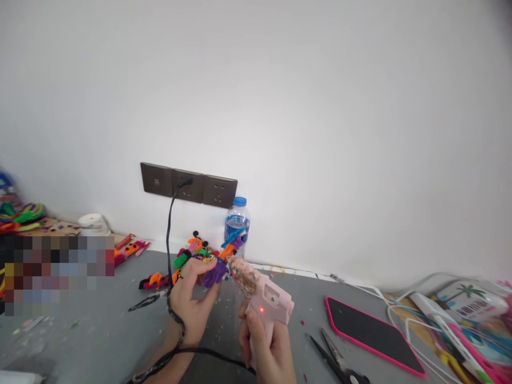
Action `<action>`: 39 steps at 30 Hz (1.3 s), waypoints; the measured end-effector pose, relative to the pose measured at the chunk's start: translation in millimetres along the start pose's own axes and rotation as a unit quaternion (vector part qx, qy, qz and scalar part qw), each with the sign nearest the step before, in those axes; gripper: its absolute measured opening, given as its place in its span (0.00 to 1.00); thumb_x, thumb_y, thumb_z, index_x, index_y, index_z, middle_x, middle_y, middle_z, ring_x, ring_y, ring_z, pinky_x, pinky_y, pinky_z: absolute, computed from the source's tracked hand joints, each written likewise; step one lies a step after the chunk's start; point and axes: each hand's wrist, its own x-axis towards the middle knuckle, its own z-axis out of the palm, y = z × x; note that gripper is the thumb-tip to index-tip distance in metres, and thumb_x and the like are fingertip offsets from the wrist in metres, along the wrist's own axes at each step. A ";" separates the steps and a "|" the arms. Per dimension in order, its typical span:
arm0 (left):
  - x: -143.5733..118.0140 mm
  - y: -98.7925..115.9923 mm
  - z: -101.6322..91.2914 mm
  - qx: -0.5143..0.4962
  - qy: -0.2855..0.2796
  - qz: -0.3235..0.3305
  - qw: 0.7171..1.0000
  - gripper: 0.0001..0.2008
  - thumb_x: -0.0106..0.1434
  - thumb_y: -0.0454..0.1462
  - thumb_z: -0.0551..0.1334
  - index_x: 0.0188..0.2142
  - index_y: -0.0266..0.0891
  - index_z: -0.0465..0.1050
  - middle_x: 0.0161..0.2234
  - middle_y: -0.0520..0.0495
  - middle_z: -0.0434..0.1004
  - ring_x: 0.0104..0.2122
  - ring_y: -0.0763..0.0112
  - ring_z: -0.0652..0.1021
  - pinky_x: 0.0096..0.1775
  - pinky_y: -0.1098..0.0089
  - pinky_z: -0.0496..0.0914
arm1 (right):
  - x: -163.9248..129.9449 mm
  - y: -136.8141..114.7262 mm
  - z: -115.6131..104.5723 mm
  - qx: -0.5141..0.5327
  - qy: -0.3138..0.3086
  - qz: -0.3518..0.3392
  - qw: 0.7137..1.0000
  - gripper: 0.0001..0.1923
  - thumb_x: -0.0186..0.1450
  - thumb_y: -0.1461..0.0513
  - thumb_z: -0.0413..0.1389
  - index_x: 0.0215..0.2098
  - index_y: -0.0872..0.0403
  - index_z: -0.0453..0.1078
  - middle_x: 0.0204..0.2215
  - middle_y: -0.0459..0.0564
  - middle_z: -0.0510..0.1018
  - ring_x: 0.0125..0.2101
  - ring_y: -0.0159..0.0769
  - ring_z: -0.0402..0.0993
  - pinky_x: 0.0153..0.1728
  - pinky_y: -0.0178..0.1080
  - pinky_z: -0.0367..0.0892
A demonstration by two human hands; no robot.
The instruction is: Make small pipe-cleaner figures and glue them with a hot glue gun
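Head view: the right hand [267, 349] is wrapped around the grip of a pink glue gun [262, 294], whose red indicator light glows on its side. The gun's nozzle points up and left, touching or almost touching a purple pipe-cleaner piece [215, 272]. The left hand [194, 298] pinches that piece between thumb and fingers, holding it just above the grey counter [100, 330]. The gun's black cord [171, 229] runs under the left wrist, across the counter and up to a dark wall socket strip [188, 185].

Just behind the hands lies a small heap of finished pipe-cleaner figures [192, 250] in orange, green and black, with a water bottle [237, 221] standing against the wall beside them. To the right, a phone in a pink case [370, 333] lies face up, and black scissors [334, 360] lie between it and the right hand. White cables and coloured packets crowd the far right edge. Small scraps litter the counter.

The step in hand looks like gluing: hot glue is being placed on the purple piece. The next move likely calls for a light squeeze of the trigger, keeping the left fingertips clear of the hot tip, then pressing the joined parts until the glue sets.
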 end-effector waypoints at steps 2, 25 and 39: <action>-0.5 -1.1 0.9 0.002 0.006 -0.014 1.000 0.10 0.60 0.32 0.63 0.42 0.41 0.74 0.35 0.48 0.76 0.36 0.66 0.78 0.36 0.70 0.72 | 0.2 0.1 0.0 0.004 -0.002 -0.002 1.000 0.29 0.57 0.39 0.56 0.29 0.57 0.68 0.09 0.36 0.57 0.12 0.26 0.50 0.15 0.31 0.49; -8.9 12.2 16.4 -0.028 0.046 -0.101 0.993 0.08 0.56 0.41 0.65 0.35 0.40 0.74 0.25 0.52 0.75 0.21 0.72 0.73 0.23 0.74 0.67 | 13.6 -2.0 -6.6 -0.038 0.006 -0.055 0.998 0.30 0.59 0.39 0.53 0.30 0.58 0.71 0.10 0.38 0.57 0.12 0.27 0.52 0.13 0.31 0.51; -6.4 13.0 11.9 0.000 0.024 -0.078 0.997 0.06 0.57 0.38 0.64 0.35 0.41 0.74 0.26 0.52 0.75 0.19 0.73 0.71 0.24 0.73 0.66 | 14.1 3.3 -8.5 -0.093 0.057 -0.083 0.990 0.27 0.59 0.41 0.55 0.19 0.55 0.66 0.09 0.39 0.56 0.12 0.29 0.55 0.14 0.33 0.56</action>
